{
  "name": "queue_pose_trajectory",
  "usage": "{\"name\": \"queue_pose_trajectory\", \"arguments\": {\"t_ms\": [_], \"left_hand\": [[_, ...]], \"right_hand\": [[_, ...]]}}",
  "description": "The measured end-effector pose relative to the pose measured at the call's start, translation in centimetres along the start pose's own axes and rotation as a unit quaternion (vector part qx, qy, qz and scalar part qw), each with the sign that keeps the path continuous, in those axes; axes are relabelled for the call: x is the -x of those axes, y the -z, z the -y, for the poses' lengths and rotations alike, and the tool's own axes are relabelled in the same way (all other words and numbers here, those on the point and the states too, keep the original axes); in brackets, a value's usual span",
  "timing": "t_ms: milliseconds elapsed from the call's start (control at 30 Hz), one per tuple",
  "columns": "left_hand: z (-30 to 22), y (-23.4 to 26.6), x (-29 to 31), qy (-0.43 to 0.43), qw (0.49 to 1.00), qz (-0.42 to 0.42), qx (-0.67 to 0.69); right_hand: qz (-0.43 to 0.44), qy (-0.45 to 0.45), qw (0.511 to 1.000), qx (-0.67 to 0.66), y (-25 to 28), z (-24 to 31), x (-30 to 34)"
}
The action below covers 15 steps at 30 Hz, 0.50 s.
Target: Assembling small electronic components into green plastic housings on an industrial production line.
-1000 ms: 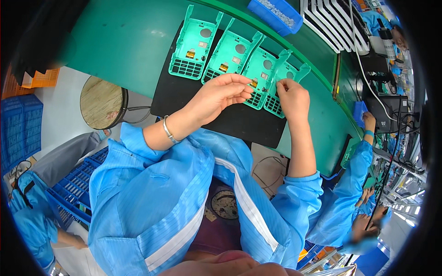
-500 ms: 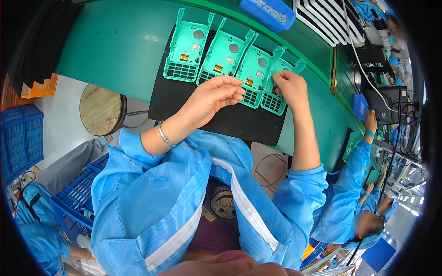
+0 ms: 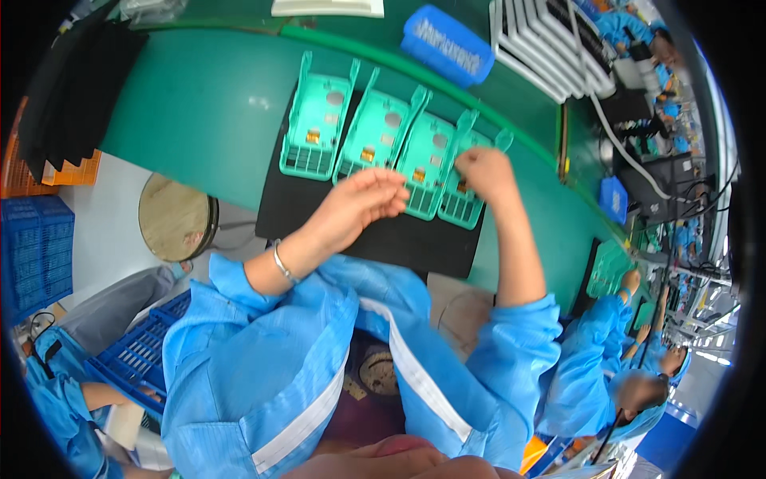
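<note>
Four green plastic device housings lie in a slanting row on a black mat (image 3: 359,239): the leftmost housing (image 3: 321,116), a second housing (image 3: 375,124), a third housing (image 3: 431,144) and the rightmost housing (image 3: 456,209). Each has a grid of key openings at its near end and a small gold-coloured patch above it. My right hand (image 3: 491,174) is over the rightmost housing, fingertips pinched together and partly covering it. My left hand (image 3: 359,206) hovers at the near ends of the second and third housings, fingers curled against the thumb. Whatever either hand pinches is too small or hidden.
Beyond the green ledge stand a blue bin (image 3: 448,44) of small pale parts and a stack of white frames (image 3: 538,48). Black sheets (image 3: 80,88) hang at the left. A round stool (image 3: 175,215) stands left of the bench; a co-worker (image 3: 590,367) sits at the right.
My view has shifted, so the bench and housings appear lower. My right hand is slightly farther up the rightmost housing. The co-worker's hand at right has moved from a blue bin toward a green tray.
</note>
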<state>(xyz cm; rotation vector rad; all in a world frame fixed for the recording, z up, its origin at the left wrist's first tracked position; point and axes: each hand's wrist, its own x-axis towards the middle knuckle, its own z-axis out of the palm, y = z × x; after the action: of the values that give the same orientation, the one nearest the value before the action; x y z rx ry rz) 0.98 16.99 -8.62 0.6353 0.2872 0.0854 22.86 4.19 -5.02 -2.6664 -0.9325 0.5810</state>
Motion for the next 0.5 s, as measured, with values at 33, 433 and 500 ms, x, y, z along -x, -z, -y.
{"name": "queue_pose_trajectory", "arguments": {"t_ms": [33,433,500], "left_hand": [[-0.4,-0.4,0.2,0.008,1.000,0.000,-0.004],[-0.7,-2.3,2.5,0.019,1.000,0.010,0.018],[-0.7,-1.4,0.7,0.009,1.000,0.008,0.017]], "right_hand": [[-0.026,0.011,1.000,0.012,0.3,0.6,0.9],[-0.023,-0.079,0.989,-0.122,0.8,1.3,4.4],[-0.052,-0.040,0.993,-0.102,0.4,0.6,2.5]]}}
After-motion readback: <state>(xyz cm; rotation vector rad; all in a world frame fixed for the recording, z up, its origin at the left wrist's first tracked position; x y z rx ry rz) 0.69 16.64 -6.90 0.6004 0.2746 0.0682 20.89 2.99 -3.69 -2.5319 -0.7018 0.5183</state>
